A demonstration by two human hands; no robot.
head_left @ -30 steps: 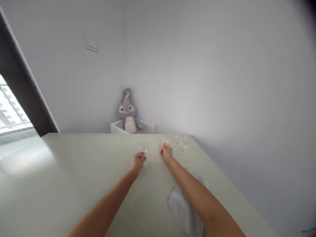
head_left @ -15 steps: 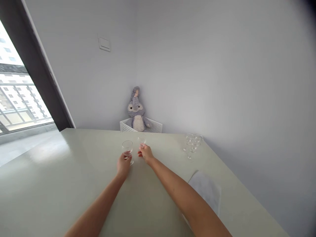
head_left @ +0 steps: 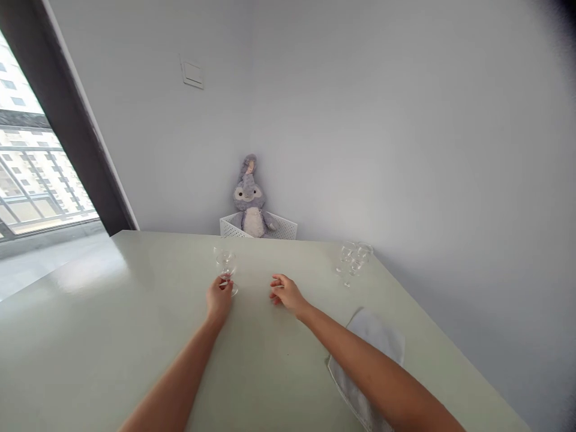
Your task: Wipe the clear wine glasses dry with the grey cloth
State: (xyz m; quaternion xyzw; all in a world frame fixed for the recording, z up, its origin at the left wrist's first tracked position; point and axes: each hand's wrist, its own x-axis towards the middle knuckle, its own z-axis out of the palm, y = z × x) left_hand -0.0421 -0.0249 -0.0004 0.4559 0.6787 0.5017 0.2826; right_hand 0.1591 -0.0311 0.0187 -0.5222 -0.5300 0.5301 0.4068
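Observation:
My left hand (head_left: 219, 300) is closed around the stem of a clear wine glass (head_left: 226, 263), which stands upright with its foot low over or on the table. Just behind that bowl, to its left, a faint rim looks like a second glass, mostly hidden. To the right, my right hand (head_left: 287, 294) hovers over the table, fingers loosely curled and apart, holding nothing. Several more clear stemmed glasses (head_left: 353, 259) stand grouped near the table's far right corner. A grey cloth (head_left: 378, 336) lies partly under my right forearm.
The pale table (head_left: 270, 372) meets a wall along its right side. Beyond its far edge, a plush rabbit (head_left: 252, 219) sits in a white perforated basket (head_left: 288, 230). A window (head_left: 36, 168) with a railing outside is at left.
My right hand has let go of the glass at its fingertips and drawn back toward the right and nearer me. My left hand has shifted slightly left with its wine glass.

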